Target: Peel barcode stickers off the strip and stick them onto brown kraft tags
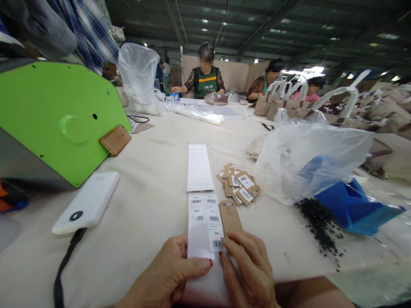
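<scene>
Label strip (198, 239), white and glossy, printed labels on its far half, one more at the right edge; lies upright to the view at the near side of the pale table (154, 171). Left hand (175, 267): gripping the strip's left edge, thumb laid across its face. Right hand (250, 269): fingers bent, tips at the strip's right edge beside the lowest label; whether they pinch it, cannot tell.

Single brown tag (230, 218): flat, just right of the strip, near end under the right hand's fingers. Tag pile (242, 184): brown, barcoded, overlapping, beyond the single tag. White paper sheet (199, 167): at the strip's far end. Black strings (321, 226): loose heap, right, beside a blue bin (349, 209).
</scene>
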Demonstrator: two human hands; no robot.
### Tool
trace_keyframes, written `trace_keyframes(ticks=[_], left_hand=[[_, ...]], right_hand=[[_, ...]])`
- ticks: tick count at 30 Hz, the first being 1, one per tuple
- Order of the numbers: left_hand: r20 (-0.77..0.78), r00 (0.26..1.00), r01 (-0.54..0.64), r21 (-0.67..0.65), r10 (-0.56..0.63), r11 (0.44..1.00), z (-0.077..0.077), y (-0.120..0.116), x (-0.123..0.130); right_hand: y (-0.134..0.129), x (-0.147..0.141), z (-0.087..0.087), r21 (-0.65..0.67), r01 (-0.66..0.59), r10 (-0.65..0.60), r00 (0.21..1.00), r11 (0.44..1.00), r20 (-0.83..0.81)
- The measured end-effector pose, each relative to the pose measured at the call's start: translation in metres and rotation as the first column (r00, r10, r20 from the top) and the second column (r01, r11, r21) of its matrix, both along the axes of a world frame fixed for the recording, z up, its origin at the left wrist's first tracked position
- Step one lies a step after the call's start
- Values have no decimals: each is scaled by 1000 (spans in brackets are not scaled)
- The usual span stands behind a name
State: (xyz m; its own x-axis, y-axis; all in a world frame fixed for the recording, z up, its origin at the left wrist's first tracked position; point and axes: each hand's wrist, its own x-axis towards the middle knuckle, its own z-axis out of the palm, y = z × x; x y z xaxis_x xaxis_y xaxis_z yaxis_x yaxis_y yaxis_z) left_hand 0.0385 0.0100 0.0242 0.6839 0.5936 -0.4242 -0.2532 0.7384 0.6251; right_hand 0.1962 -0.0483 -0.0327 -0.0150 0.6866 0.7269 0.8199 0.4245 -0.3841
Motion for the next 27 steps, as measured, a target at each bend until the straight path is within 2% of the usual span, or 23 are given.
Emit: trace_keyframes(ticks=[3, 5, 9, 16, 23, 27], left_hand=[[-2, 1000, 29, 7, -29, 1000, -5, -4, 1], [-73, 997, 20, 58, -16, 998, -8, -5, -1], [-209, 978, 22, 159, 12, 987, -8, -7, -4], [-292, 956, 54, 284, 33, 957, -11, -4, -6], [-311, 950, 66, 257, 18, 964, -13, 0, -10], [-329, 944, 80, 269, 13, 960, -11, 1, -12]], right_hand=[[-3, 3, 4, -53, -10, 14, 997, 999, 75], [-5, 3, 7, -89, -6, 14, 997, 996, 82], [-5, -3, 11, -108, -41, 44, 999, 993, 23], [2, -6, 16, -167, -66, 58, 997, 984, -54], [8, -9, 19, -163, -77, 63, 994, 984, -89], [10, -11, 19, -190, -121, 90, 983, 974, -162]])
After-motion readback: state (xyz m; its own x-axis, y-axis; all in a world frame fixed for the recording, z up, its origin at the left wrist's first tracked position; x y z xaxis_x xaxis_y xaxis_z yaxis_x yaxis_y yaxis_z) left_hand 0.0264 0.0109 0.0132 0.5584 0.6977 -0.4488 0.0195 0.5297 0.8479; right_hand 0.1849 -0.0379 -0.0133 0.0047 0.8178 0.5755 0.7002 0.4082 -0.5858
